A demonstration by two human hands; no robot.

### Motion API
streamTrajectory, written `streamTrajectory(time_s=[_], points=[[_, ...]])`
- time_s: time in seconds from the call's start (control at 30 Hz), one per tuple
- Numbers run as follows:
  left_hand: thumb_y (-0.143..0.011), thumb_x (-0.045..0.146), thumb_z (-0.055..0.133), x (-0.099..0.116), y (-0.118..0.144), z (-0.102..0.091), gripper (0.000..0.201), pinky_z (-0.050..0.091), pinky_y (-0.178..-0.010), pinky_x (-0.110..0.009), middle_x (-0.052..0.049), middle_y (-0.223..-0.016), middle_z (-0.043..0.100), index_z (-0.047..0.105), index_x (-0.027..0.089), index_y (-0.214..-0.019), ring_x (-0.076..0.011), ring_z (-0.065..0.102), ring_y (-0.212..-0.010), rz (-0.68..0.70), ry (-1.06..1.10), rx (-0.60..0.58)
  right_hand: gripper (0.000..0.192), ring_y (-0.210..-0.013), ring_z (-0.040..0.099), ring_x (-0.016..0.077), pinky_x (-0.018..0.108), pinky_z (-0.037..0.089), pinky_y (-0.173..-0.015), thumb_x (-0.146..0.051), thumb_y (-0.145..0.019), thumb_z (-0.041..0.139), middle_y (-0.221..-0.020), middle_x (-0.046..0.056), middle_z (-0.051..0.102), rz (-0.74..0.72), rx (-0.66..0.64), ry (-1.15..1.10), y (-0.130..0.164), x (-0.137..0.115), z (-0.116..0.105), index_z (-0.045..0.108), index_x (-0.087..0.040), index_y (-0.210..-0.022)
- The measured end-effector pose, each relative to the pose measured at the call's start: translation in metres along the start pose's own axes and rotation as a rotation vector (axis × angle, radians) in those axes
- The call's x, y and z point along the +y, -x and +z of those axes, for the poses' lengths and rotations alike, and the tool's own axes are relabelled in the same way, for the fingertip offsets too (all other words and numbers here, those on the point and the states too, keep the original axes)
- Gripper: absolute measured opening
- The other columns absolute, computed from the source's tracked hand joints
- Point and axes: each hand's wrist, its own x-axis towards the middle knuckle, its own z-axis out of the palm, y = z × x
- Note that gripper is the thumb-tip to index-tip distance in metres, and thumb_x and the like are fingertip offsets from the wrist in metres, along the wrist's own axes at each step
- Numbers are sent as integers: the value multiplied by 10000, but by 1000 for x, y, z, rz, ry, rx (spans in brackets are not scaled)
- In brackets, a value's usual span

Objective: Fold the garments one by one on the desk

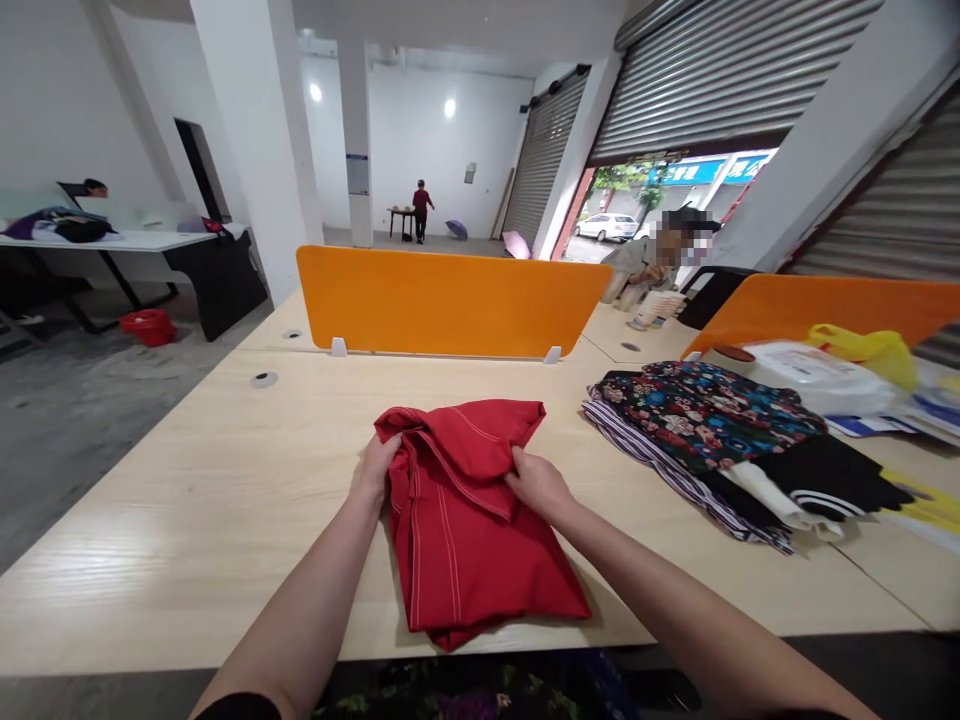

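Note:
A red garment with white stitching [465, 530] lies partly folded on the pale wooden table [187, 500]. My left hand [375, 468] grips its left edge near the top. On the upper middle of the cloth, my right hand [536, 483] pinches a fold. The garment's top part is bunched and turned over between the two hands.
A pile of clothes [720, 430], floral on top with striped, white and black pieces, lies to the right. An orange divider [450, 300] stands behind the garment. White and yellow bags [840, 370] sit far right. A person [652, 265] sits beyond the divider; another stands far back.

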Motion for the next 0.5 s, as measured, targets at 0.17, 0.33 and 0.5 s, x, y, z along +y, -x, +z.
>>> streamTrajectory(time_s=[0.17, 0.33, 0.5], points=[[-580, 353, 760, 1, -1, 2, 376, 503, -692, -293, -16, -779, 691, 614, 176, -877, -184, 647, -732, -16, 47, -7, 148, -834, 658, 218, 358, 513, -750, -354, -840, 479, -823, 66, 672, -57, 188, -495, -56, -4, -44, 521, -219, -795], [-580, 344, 753, 0, -6, -2, 401, 519, -758, -340, -60, -841, 714, 635, 158, -915, -203, 668, -771, -62, 83, -37, 233, -938, 645, 160, 365, 519, -847, -429, -796, 615, -1033, 26, 636, -338, 448, -994, -78, -32, -82, 510, -236, -872], [-618, 374, 771, -3, -2, 3, 472, 511, -868, -368, -95, -991, 721, 654, 153, -1018, -234, 670, -931, -40, 153, -128, 406, -1183, 552, 225, 372, 472, -970, -303, -797, 654, -1407, 90, 484, -794, -135, -267, -16, -79, -18, 594, -247, -1195]])
